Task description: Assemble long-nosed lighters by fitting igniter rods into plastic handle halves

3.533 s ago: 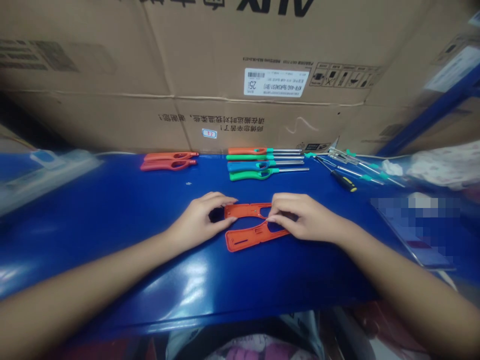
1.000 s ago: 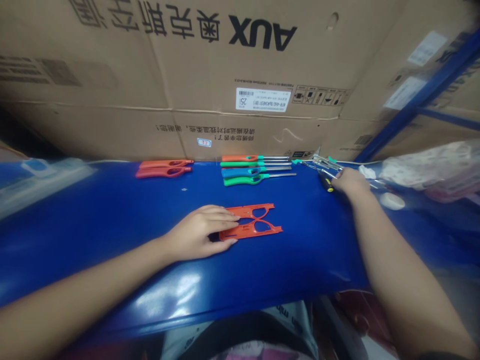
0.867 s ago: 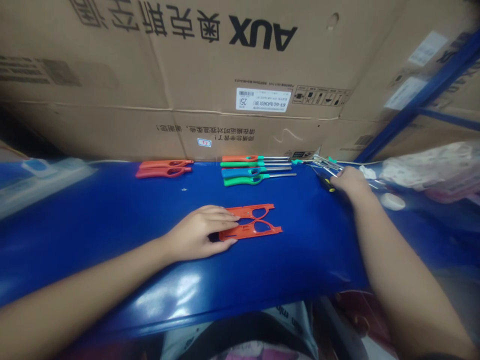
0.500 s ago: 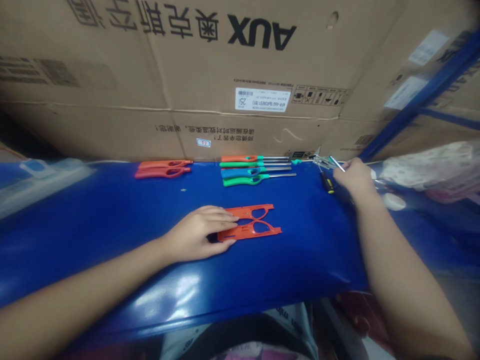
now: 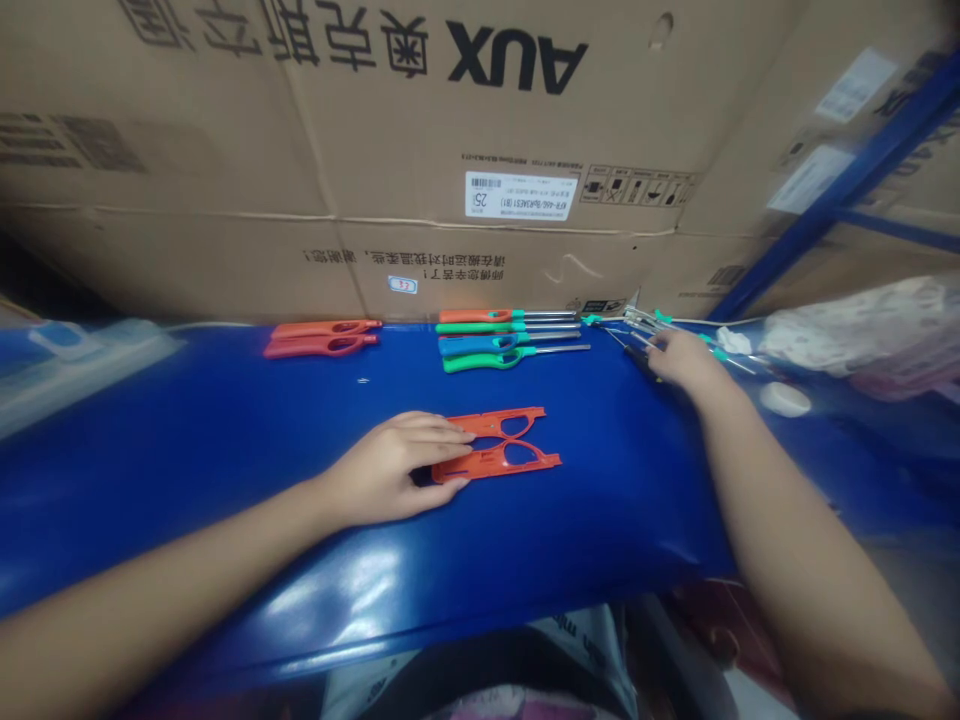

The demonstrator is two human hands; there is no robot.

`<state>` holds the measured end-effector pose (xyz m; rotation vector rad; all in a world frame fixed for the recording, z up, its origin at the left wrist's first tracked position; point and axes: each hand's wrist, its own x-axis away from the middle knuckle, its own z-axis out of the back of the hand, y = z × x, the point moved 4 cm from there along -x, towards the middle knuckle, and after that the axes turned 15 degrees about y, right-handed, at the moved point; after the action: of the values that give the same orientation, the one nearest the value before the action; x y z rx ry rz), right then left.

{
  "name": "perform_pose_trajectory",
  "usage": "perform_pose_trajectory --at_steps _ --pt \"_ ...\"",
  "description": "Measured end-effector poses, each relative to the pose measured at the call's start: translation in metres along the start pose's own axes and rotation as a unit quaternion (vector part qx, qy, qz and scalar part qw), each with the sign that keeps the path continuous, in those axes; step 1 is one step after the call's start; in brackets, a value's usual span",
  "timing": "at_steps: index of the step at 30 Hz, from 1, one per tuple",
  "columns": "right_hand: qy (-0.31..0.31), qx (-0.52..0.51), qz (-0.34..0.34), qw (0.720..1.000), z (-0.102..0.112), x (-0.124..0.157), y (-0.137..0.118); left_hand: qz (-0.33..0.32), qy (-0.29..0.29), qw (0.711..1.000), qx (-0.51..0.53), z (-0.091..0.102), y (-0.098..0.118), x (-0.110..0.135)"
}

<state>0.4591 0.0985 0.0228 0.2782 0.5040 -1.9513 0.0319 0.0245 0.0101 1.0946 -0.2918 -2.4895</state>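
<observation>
Two orange lighter shell halves (image 5: 506,443) lie open side by side on the blue table (image 5: 225,440). My left hand (image 5: 390,465) rests on their left ends, fingers flat and pressing them down. My right hand (image 5: 682,362) reaches far right into a cluster of thin metal rods with green tips (image 5: 675,328). Its fingers curl over a dark-handled screwdriver (image 5: 637,357) there. What they grip is hidden.
Several assembled stick lighters (image 5: 502,338) in orange, green and blue lie in a row at the table's back. Two orange ones (image 5: 322,338) lie further left. A large cardboard box (image 5: 420,150) walls the back. Plastic bags (image 5: 862,335) sit at right.
My right hand left the orange shells and went to the rods at the far right, shifting slightly among them. The left hand stays on the shells.
</observation>
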Motion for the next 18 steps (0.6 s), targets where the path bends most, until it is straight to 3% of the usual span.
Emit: perform_pose_trajectory --at_steps 7,18 --pt "-0.054 -0.016 0.018 0.998 0.008 0.010 -0.019 0.004 -0.001 1.000 -0.001 -0.001 0.000 -0.001" --pt "-0.077 -0.059 -0.012 0.995 0.008 0.017 -0.030 0.002 -0.011 1.000 -0.011 -0.001 -0.001 0.001"
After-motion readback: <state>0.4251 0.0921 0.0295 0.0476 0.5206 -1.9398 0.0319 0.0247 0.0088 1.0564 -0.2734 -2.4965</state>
